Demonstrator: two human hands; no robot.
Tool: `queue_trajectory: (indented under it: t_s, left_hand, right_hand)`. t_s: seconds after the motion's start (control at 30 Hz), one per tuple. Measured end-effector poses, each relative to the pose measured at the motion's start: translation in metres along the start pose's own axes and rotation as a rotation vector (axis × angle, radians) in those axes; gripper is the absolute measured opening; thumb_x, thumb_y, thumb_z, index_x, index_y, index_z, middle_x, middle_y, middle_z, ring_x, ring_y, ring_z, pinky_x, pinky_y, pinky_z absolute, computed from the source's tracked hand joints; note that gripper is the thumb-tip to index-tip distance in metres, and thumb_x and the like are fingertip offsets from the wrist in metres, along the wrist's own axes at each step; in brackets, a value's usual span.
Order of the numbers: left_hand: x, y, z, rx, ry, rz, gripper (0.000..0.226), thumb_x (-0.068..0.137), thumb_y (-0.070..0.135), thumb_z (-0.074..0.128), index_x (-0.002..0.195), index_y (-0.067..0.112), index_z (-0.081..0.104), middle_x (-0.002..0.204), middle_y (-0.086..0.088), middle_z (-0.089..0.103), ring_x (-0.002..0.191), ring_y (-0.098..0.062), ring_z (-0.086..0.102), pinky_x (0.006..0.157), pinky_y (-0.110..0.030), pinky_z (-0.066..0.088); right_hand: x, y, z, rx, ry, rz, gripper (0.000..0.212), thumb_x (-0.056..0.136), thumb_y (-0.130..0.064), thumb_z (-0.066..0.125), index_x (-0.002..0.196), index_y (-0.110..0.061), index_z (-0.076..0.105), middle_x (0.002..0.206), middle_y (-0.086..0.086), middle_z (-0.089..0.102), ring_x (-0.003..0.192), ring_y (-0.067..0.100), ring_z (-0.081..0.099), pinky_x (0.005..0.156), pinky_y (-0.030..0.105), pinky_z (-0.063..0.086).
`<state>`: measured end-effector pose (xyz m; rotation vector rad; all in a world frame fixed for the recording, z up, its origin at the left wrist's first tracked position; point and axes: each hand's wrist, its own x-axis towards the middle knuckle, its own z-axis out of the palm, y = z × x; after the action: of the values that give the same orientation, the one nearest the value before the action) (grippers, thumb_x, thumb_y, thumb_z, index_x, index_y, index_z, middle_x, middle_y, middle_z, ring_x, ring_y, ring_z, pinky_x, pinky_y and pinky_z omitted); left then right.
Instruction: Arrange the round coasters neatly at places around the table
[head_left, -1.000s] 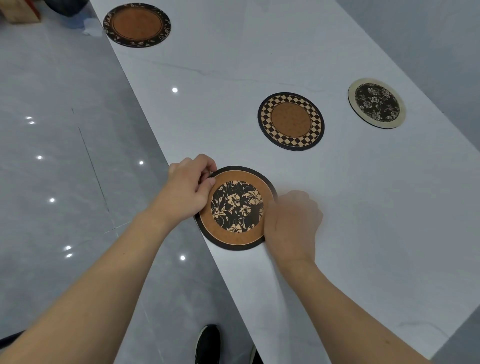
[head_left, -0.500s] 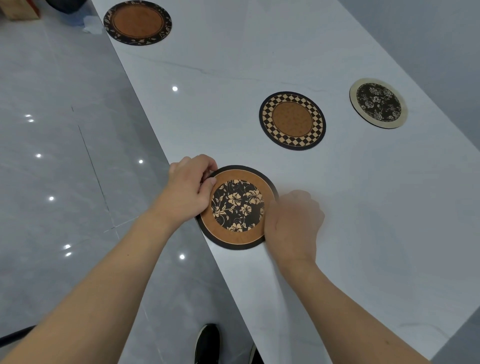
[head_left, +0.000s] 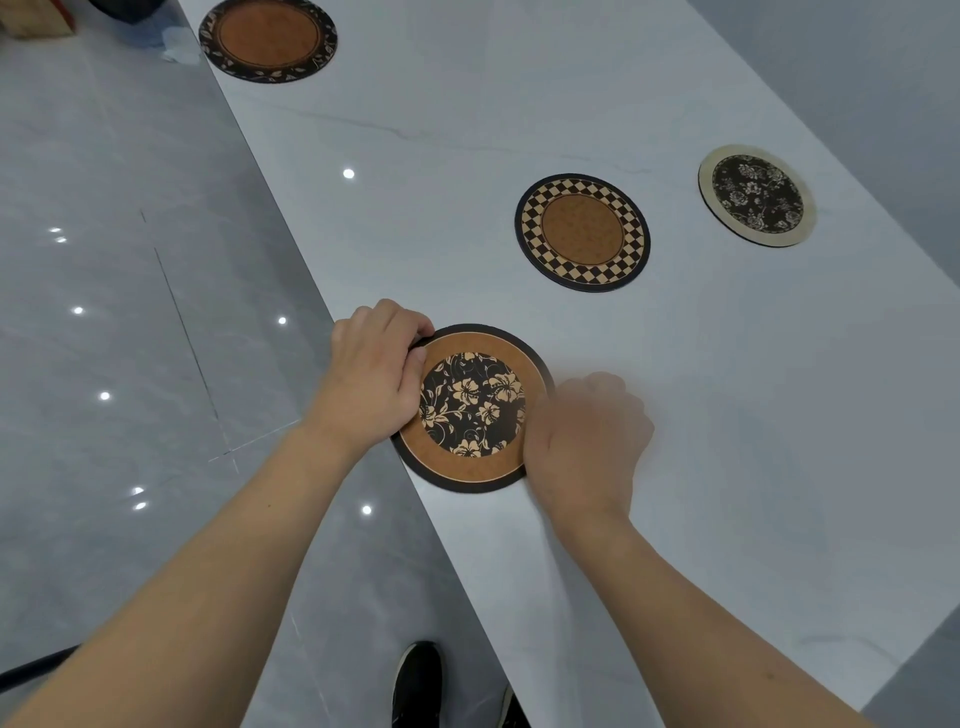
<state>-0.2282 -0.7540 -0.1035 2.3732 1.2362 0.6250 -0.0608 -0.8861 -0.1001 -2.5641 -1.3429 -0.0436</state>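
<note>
A round brown coaster with a black floral centre (head_left: 475, 410) lies flat at the near left edge of the white marble table (head_left: 727, 415). My left hand (head_left: 371, 376) pinches its left rim, thumb on top. My right hand (head_left: 587, 436), slightly blurred, rests with curled fingers on its right rim. A checkered-rim coaster (head_left: 583, 232) lies in the middle of the table. A cream coaster with a dark floral centre (head_left: 756, 195) sits by the right edge. A brown coaster with a dark leafy rim (head_left: 268, 37) lies at the far left edge.
The table runs diagonally from top left to lower right; its left edge drops to a glossy grey tiled floor (head_left: 130, 312). My black shoe (head_left: 415, 686) shows below the table edge. A wooden box corner (head_left: 36, 18) and crumpled tissue (head_left: 179, 44) lie on the floor at top left.
Both hands stay on the floral coaster; the coaster and hands have barely shifted. The other coasters have not moved.
</note>
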Motion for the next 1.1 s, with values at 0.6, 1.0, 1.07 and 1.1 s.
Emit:
queue_trajectory:
  t_s: [0.6, 1.0, 1.07, 1.1]
  left_hand:
    - [0.038, 0.121, -0.048, 0.201, -0.236, 0.234, 0.038, 0.098, 0.021, 0.045, 0.124, -0.006, 0.052, 0.119, -0.025, 0.058, 0.103, -0.042, 0.056, 0.089, -0.051, 0.046]
    - [0.031, 0.471, -0.025, 0.116, -0.239, 0.826, 0.048, 0.097, 0.029, 0.047, 0.134, -0.001, 0.046, 0.142, -0.02, 0.046, 0.131, -0.036, 0.04, 0.112, -0.05, 0.025]
    - [0.011, 0.543, -0.018, 0.078, -0.241, 0.921, 0.05, 0.097, 0.031, 0.046, 0.137, 0.001, 0.043, 0.145, -0.019, 0.043, 0.134, -0.035, 0.037, 0.114, -0.049, 0.021]
    - [0.0, 0.578, -0.015, 0.059, -0.246, 0.966, 0.051, 0.097, 0.031, 0.045, 0.138, 0.002, 0.042, 0.146, -0.018, 0.042, 0.135, -0.034, 0.036, 0.115, -0.049, 0.02]
  right_hand:
    - [-0.017, 0.075, -0.125, 0.31, -0.145, 0.15, 0.044, 0.097, -0.024, 0.04, 0.137, -0.009, 0.043, 0.145, 0.007, 0.043, 0.135, 0.021, 0.035, 0.114, 0.033, 0.025]
    - [-0.105, 0.269, -0.355, 0.103, 0.06, 0.482, 0.06, 0.095, -0.023, 0.043, 0.148, -0.002, 0.024, 0.158, 0.016, 0.017, 0.146, 0.026, 0.014, 0.119, 0.037, 0.009]
    - [-0.135, 0.311, -0.398, 0.054, 0.122, 0.563, 0.06, 0.095, -0.024, 0.044, 0.148, -0.002, 0.024, 0.158, 0.017, 0.017, 0.146, 0.026, 0.015, 0.119, 0.037, 0.009]
    - [-0.15, 0.332, -0.417, 0.036, 0.151, 0.607, 0.06, 0.095, -0.025, 0.043, 0.148, -0.002, 0.023, 0.158, 0.017, 0.016, 0.146, 0.026, 0.014, 0.119, 0.036, 0.008]
